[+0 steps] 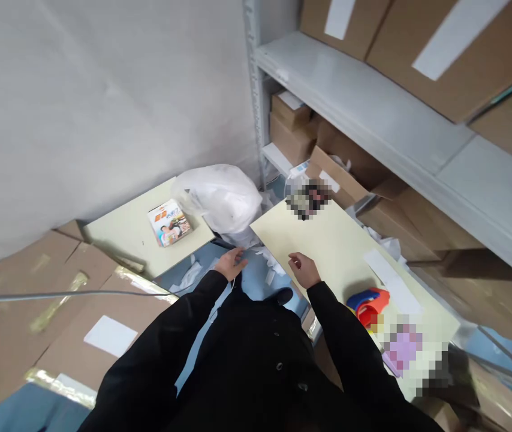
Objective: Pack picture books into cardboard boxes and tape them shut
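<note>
My left hand [231, 264] hangs above the gap between two cream tabletops, thumb and fingers apart, holding nothing. Over the near left edge of the right-hand tabletop [328, 240] is my right hand [305, 271], its fingers loosely curled with a gap inside and nothing visible in them. Beyond my left hand stands a large white plastic bag [224, 198]. A small printed box [169, 223] lies on the left-hand tabletop [121, 222]. To the right of my right forearm are a red, blue and orange plastic object [368, 306] and a blurred purple item [402, 351].
Large taped cardboard boxes [80, 300] fill the left side, with a grey cable [80, 296] crossing above them. Grey metal shelving [364, 114] with cartons [445, 48] runs along the right. White scraps [188, 276] litter the blue floor. A pixelated item sits at the right-hand tabletop's far corner.
</note>
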`<state>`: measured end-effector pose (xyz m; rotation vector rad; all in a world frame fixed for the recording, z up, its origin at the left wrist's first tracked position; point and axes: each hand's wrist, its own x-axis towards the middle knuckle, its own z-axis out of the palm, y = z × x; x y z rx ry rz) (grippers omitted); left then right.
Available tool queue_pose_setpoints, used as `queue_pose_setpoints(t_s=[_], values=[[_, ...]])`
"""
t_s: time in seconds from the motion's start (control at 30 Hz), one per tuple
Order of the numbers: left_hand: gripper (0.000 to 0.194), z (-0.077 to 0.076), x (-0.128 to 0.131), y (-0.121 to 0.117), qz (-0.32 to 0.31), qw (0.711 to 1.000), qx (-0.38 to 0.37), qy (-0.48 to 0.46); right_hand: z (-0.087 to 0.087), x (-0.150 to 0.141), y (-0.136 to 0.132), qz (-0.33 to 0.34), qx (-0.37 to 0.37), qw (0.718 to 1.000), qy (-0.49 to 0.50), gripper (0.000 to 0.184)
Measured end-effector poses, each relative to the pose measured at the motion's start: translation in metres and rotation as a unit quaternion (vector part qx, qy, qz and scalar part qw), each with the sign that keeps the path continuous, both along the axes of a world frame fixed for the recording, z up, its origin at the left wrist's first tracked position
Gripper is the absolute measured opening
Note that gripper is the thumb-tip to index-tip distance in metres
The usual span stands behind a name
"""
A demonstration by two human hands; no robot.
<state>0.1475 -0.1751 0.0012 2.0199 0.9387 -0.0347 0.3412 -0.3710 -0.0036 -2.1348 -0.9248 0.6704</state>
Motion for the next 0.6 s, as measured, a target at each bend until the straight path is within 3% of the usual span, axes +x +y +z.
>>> queue_pose_setpoints(t_s=[0.13,0.27,0.5,0.6], values=[[0.045,-0.009,-0.032,0.061,0.024,1.000,0.011,0.014,-0.006,-0.017,0.091,0.140,-0.071,0.986,-0.055,0.020],[0.047,-0.024,-0.039,0.132,0.022,0.997,0.039,0.058,-0.021,-0.033,0.181,0.239,-0.133,0.955,-0.117,0.019],[0.049,-0.054,0.001,0.240,-0.070,0.988,0.114,0.077,-0.071,-0.028,0.295,0.267,-0.206,0.932,-0.131,0.033],[0.045,-0.077,0.020,0.285,-0.054,0.981,0.157,0.097,-0.091,-0.023,0.334,0.288,-0.203,0.926,-0.137,0.042]])
